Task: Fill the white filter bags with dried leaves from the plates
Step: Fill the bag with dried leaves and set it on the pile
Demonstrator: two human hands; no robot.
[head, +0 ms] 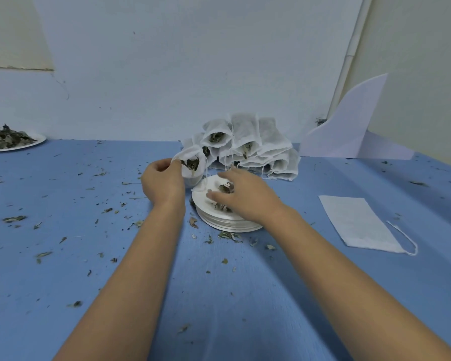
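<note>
My left hand (162,182) pinches the rim of a white filter bag (192,165) and holds its mouth open; dried leaves show inside. Just right of it, my right hand (241,195) reaches over a stack of white plates (227,221), fingers loosely curled around the few dried leaves (225,188) on the top plate. Whether any leaf is gripped is unclear. Behind the plates, a pile of filled filter bags (248,144) leans against the wall. A flat empty filter bag (359,224) with a drawstring lies on the blue table at the right.
At the far left edge, another plate (34,143) is heaped with dried leaves (7,138). Leaf crumbs (13,218) are scattered over the blue table (232,295). A bent white sheet (349,126) stands against the wall at the back right.
</note>
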